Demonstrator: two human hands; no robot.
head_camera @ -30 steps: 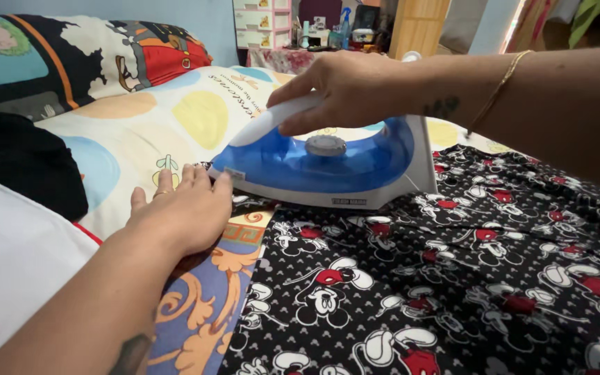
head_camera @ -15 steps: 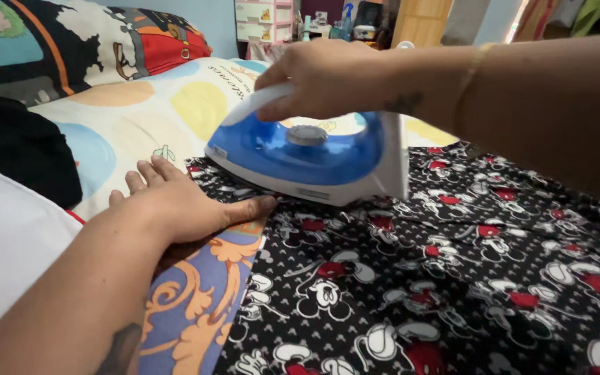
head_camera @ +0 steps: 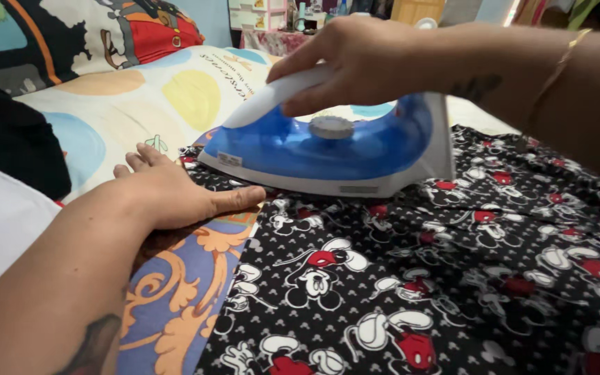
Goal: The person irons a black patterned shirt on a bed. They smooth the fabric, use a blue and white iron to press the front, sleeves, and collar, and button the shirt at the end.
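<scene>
Right hand (head_camera: 355, 59): fingers curled tight round the white handle of the blue and white iron (head_camera: 328, 149), thumb tucked under the handle on the near side. Iron rests soleplate down on the black cartoon-print fabric (head_camera: 418, 278), at its far left edge. Long axis runs left to right across the view, pointed nose toward the left, flat heel toward the right.

Left hand (head_camera: 168, 191): holds nothing, fingers spread and pressed flat, palm down, at the fabric's left border where it meets the blue and orange patterned cloth (head_camera: 175, 305). Thumb points right, its tip just beside the iron's lower rim, near the nose; cannot tell whether they touch.

Key relation: the iron's nose points toward the left hand's fingers, which lie just ahead of it and slightly nearer the viewer. The right hand alone carries the iron.

Beyond: pale bedsheet with yellow and blue circles (head_camera: 147, 104), a dark bundle (head_camera: 8, 139) at far left, cartoon pillow (head_camera: 133, 28) behind.

Hidden: soleplate face, the fabric under it, any cord. Right forearm cut off at the frame edge; background clutter blurred
</scene>
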